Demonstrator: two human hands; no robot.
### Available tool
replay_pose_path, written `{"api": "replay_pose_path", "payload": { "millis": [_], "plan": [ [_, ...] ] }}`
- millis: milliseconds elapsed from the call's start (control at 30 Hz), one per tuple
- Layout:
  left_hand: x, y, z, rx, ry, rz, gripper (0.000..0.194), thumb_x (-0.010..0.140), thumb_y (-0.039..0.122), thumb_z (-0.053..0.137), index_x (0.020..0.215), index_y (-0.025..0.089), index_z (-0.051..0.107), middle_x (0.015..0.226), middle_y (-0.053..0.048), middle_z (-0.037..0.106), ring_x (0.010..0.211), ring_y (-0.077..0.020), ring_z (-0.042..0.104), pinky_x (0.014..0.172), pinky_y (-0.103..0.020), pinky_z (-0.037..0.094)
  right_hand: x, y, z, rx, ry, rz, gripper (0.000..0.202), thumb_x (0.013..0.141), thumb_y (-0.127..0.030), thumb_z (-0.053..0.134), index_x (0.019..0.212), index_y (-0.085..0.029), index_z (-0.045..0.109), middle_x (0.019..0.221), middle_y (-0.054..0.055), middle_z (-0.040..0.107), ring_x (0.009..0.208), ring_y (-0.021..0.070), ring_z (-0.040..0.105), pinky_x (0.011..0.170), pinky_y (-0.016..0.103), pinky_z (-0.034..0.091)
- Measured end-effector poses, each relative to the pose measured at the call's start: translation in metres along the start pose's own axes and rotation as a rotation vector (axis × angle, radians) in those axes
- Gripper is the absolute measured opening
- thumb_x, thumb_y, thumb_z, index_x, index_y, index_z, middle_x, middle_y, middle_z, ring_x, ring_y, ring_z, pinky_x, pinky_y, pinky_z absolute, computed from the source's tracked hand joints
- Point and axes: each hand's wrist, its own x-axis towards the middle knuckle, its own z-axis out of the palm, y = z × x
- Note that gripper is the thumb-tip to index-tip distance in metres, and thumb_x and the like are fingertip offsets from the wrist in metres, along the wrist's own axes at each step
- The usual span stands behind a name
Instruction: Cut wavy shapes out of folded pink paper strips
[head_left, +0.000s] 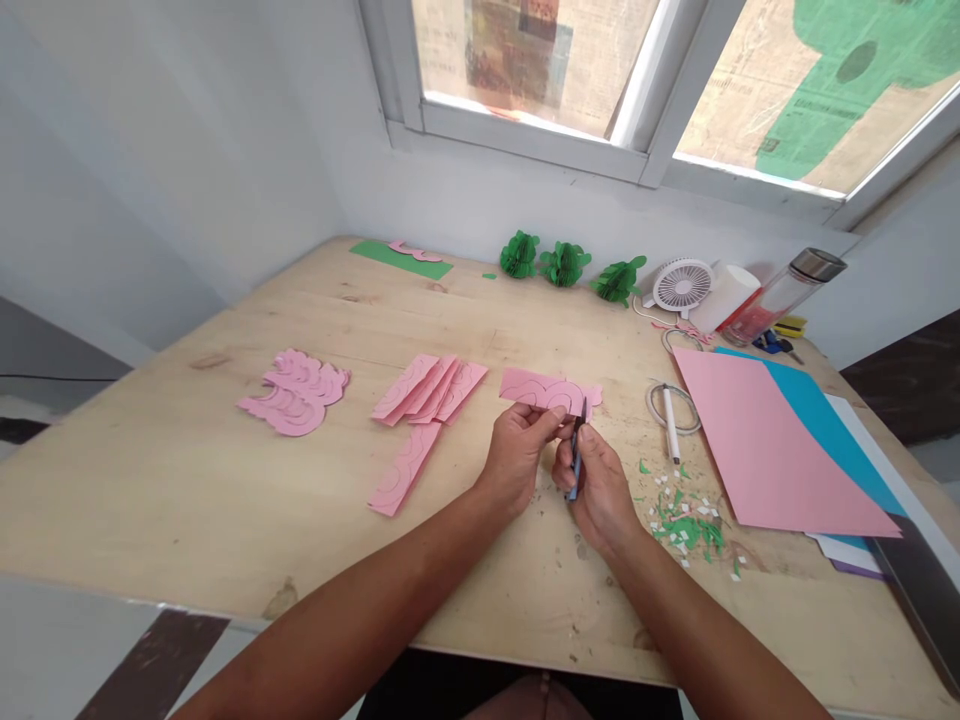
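My left hand [521, 448] pinches the lower edge of a pink paper strip [538, 388] that has curved outlines drawn on it. My right hand [600, 485] is closed round a small pair of scissors [577, 462] with blue handles. The dark blades reach up against the right part of the strip, where its edge is wavy. To the left of my hands lie several folded pink strips [431, 388] with drawn curves, and one more strip [405, 468] below them. Farther left is a pile of cut-out pink scalloped pieces [296, 390].
Green paper scraps [690, 530] lie right of my hands, near a white pen [670, 425] and a ring [656, 405]. Pink sheets [780, 450] cover the right side. Green paper trees [566, 263], a small fan [681, 285] and a bottle [787, 295] stand along the wall.
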Motion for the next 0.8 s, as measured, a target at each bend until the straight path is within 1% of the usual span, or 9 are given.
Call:
{"api": "replay_pose_path", "payload": {
  "millis": [200,367,533,667,800],
  "plan": [
    [-0.0002,0.0015,0.0010,0.001,-0.006,-0.008,0.025,0.061,0.027,0.082,0.063,0.014,0.061,0.064,-0.001,0.066,0.063,-0.0113,0.062,0.072,-0.025,0.050,0.0003,0.0000,-0.0004,-0.002,0.010,0.004,0.038,0.075,-0.055,0.071,0.077,-0.019,0.058,0.055,-0.007,0.050,0.041,0.0040,0.034,0.041,0.020,0.026],
    [-0.0002,0.0022,0.0012,0.000,-0.006,-0.011,0.025,0.059,0.028,0.082,0.062,0.015,0.061,0.063,-0.001,0.065,0.064,-0.0122,0.062,0.073,-0.026,0.050,0.0005,0.0004,-0.0014,-0.008,0.010,0.005,0.039,0.074,-0.055,0.071,0.076,-0.019,0.058,0.054,-0.007,0.049,0.041,0.0038,0.034,0.041,0.019,0.025],
    [-0.0008,0.0043,0.0019,0.005,0.003,-0.022,0.023,0.060,0.026,0.081,0.064,0.015,0.061,0.065,-0.003,0.066,0.065,-0.0133,0.063,0.073,-0.028,0.050,0.0002,0.0001,-0.0017,-0.023,0.008,0.019,0.037,0.076,-0.054,0.070,0.077,-0.019,0.058,0.054,-0.007,0.048,0.041,0.0039,0.033,0.041,0.019,0.025],
    [-0.0012,0.0051,0.0018,0.008,0.013,-0.028,0.024,0.061,0.027,0.080,0.065,0.015,0.060,0.068,-0.004,0.067,0.066,-0.0138,0.063,0.073,-0.029,0.050,0.0000,0.0002,-0.0014,-0.013,0.008,0.030,0.038,0.074,-0.055,0.072,0.077,-0.019,0.059,0.054,-0.007,0.048,0.042,0.0037,0.033,0.041,0.018,0.024],
    [-0.0005,0.0044,0.0007,0.010,0.006,-0.030,0.026,0.060,0.028,0.081,0.066,0.015,0.060,0.067,-0.004,0.067,0.063,-0.0132,0.062,0.073,-0.029,0.049,0.0002,0.0006,-0.0013,-0.009,0.008,0.034,0.038,0.074,-0.054,0.072,0.077,-0.019,0.059,0.053,-0.008,0.047,0.041,0.0035,0.032,0.041,0.017,0.024]
  ]
}}
